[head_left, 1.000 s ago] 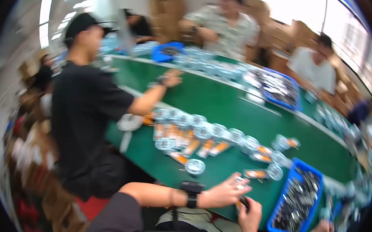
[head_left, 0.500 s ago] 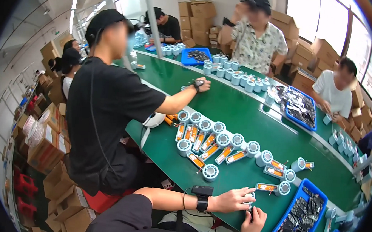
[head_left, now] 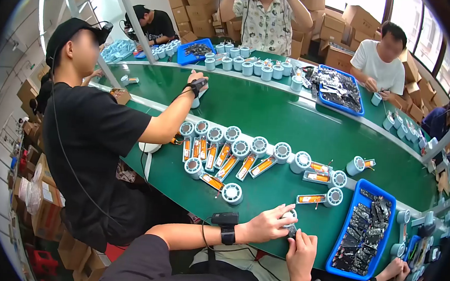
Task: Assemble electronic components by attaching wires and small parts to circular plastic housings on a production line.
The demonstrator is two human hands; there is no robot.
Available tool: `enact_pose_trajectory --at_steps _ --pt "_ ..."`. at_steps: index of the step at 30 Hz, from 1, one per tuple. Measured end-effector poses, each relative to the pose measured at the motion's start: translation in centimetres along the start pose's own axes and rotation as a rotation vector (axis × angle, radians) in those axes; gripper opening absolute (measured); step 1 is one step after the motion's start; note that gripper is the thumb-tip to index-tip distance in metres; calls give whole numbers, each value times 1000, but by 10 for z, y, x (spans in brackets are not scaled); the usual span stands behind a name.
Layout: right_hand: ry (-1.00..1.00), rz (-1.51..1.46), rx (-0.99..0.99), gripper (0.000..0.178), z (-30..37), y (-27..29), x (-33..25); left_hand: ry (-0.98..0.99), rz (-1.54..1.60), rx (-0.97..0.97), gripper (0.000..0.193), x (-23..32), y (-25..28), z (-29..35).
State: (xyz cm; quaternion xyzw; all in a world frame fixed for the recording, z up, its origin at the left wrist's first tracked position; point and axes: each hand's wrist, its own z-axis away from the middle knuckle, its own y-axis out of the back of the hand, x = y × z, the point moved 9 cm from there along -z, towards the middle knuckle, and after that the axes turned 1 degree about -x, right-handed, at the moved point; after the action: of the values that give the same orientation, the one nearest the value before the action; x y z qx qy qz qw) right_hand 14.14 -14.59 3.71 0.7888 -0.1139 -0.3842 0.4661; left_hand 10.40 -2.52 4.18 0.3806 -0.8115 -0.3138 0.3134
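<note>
- Currently, the light-blue unit [head_left: 290, 214] is held left of the blue tray [head_left: 349, 273], over the bench [head_left: 263, 195]; its round end is pale-faced, with a dark part [head_left: 292, 232] below.
- Its round end points away from the wearer; the long axis seems to run back toward the right hand [head_left: 301, 253], though fingers hide much of it.
- The left hand [head_left: 268, 223] has its fingers curled around the round end; the right hand's fingers are narrow, pinching the dark part.
- Just left of the tray lies an orange-strip unit [head_left: 317, 198]; farther left, similar units [head_left: 240, 149] crowd together.
- Black parts [head_left: 365, 228] fill the tray.
</note>
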Motion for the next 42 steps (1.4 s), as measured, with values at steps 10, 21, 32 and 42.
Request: enact_pose_trajectory --at_steps 10,21,32,42 --pt "-288 -688 -183 36 5 -15 67 32 30 -91 12 -3 4 -16" --pt "-224 -831 62 20 18 -22 78 -183 77 -528 6 -14 7 -57" --pt "-103 -556 59 12 7 -10 48 560 -227 -305 10 -368 86 -84" --pt "-97 -472 94 10 10 -7 45 498 -499 -13 29 -352 118 -50"
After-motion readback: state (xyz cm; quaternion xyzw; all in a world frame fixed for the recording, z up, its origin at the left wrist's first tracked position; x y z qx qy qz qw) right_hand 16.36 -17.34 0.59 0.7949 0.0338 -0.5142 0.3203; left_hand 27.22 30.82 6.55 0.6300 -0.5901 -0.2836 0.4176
